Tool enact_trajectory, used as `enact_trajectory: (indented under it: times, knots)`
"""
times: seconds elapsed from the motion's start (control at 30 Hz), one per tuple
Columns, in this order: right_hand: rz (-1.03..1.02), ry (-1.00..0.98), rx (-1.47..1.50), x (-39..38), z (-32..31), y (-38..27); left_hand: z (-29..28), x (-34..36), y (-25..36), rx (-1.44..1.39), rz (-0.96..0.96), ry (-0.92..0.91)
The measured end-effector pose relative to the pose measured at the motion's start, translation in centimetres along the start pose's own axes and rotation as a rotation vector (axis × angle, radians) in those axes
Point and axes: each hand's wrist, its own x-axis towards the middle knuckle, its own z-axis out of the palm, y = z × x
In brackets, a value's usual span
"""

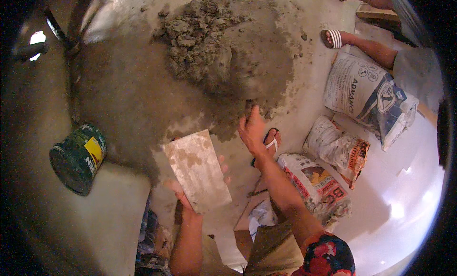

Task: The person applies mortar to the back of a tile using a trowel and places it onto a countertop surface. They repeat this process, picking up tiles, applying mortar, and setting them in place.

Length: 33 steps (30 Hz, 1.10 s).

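Spreads as a pale floor [308, 93], darkened across the middle by a brown patch [124, 85], and carries a crumbly grey-brown heap [200, 52], plus, along the right, a large white-and-blue sack [352, 88], a crumpled white-and-orange sack [331, 145] and a white-and-red sack [312, 181].

Left half dim, brownish and grainy in the darks, with a small blown-out white patch [37, 39] up top; lower right is far brighter, violet-tinged, with hot glare spots and a soft shadow on the pale surface [412, 166]. Fisheye rim falls off to black, straight edges bow, and detail goes mushy around the right hand [253, 129].
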Motion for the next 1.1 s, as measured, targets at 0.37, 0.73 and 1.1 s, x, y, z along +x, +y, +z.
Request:
enact_trajectory:
  times: [0.37,0.73,1.1]
  knots:
    - [0.277,-0.426,-0.084,-10.7,-1.2,6.9,1.3,0.9,-0.6,0.033,0.013,-0.08]
    - [0.622,-0.206,-0.103,-14.0,-7.1,18.5,-0.1,1.4,0.2,-0.024,-0.083,-0.159]
    - [0.805,-0.526,0.398,-19.6,13.5,3.4,1.4,0.9,1.9,0.053,0.004,-0.086]
